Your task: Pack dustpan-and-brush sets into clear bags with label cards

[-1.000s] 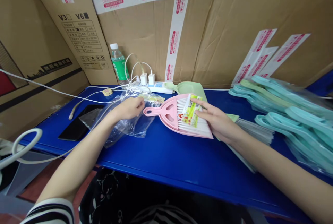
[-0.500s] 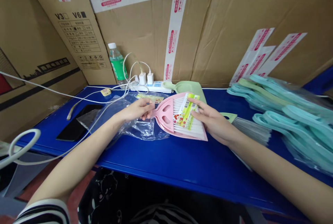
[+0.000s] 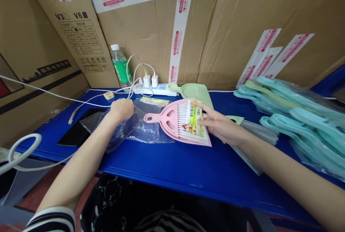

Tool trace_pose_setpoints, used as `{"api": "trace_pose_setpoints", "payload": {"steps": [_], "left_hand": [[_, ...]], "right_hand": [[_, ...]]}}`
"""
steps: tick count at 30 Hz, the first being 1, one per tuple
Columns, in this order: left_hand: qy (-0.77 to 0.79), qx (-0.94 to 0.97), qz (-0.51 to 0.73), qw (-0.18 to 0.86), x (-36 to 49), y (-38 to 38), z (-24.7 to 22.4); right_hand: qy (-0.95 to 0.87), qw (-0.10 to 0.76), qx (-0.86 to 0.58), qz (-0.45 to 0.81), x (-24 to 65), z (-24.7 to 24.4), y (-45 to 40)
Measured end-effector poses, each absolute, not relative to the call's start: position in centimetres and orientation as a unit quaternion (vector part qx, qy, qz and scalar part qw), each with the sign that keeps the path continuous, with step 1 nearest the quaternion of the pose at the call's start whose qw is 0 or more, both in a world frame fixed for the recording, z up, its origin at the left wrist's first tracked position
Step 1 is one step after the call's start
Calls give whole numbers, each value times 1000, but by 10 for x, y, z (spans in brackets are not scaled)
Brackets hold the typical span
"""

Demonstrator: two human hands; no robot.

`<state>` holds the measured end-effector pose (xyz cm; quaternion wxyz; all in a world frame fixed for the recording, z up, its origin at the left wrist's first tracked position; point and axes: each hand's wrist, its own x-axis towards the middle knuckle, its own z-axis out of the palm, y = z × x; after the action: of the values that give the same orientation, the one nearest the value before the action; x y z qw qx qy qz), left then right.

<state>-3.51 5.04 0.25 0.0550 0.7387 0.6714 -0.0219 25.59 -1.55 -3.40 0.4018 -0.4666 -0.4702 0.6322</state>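
A pink dustpan with a brush nested in it lies over the blue table, its looped handle pointing left. Across the white bristles sits a yellow-green printed card. My right hand grips the right edge of the set and the card, thumb on top. My left hand is closed at the clear plastic bag, left of the pink handle; its fingertips are hidden. Behind the pink set lies a green dustpan.
Bagged turquoise dustpans are heaped at the right, beside a green-handled brush. At the back stand a bottle and a power strip with cables. A black phone lies left; cardboard boxes wall the rear.
My left hand has let go of the pink handle and moved left to the plastic bag. The card has turned more upright under my right hand.
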Motion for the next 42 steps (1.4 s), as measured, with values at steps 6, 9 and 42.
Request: {"api": "trace_pose_setpoints", "payload": {"steps": [6, 9, 42], "left_hand": [[700, 711, -68, 10, -32, 49, 9], [693, 717, -77, 27, -29, 49, 11], [643, 740, 11, 196, -27, 49, 9]], "right_hand": [[-425, 442, -476, 631, 255, -40, -12], [-424, 440, -487, 624, 252, -41, -12], [-490, 422, -500, 577, 256, -47, -10]]}}
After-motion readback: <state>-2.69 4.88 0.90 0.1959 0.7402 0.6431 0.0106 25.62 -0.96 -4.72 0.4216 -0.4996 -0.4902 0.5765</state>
